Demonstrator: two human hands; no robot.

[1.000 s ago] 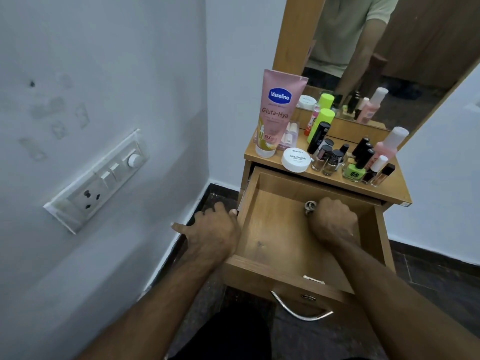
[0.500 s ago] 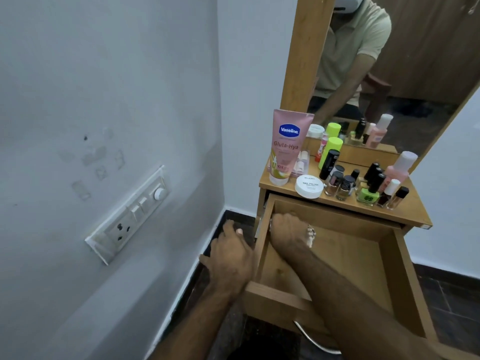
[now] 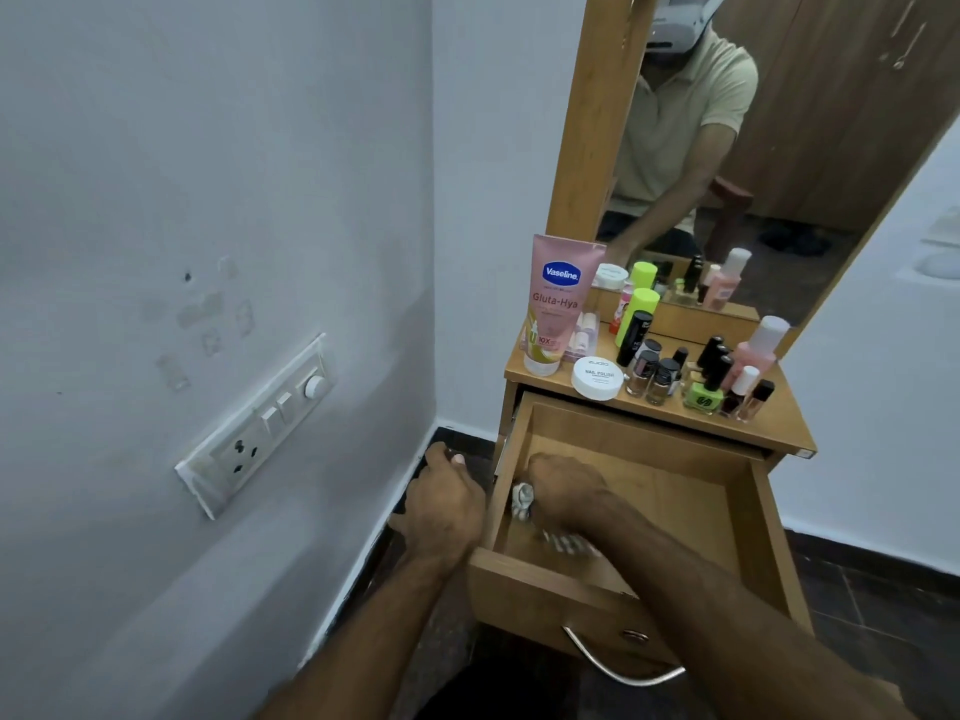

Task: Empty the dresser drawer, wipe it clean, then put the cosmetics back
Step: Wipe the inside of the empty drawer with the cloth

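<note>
Drawer pulled out, bare wood inside. My right hand grips a crumpled white cloth at the drawer's left wall. Left hand curled over that wall's outer edge. Cosmetics stand on the dresser top.

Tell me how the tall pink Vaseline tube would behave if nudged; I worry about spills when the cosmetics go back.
The Vaseline tube stands upright on its narrow cap, tall and wider at the top, so it would probably tip easily. It looks like soft plastic, likely to flex rather than break. Falling right, it could knock the nail polish bottles beside it.
</note>
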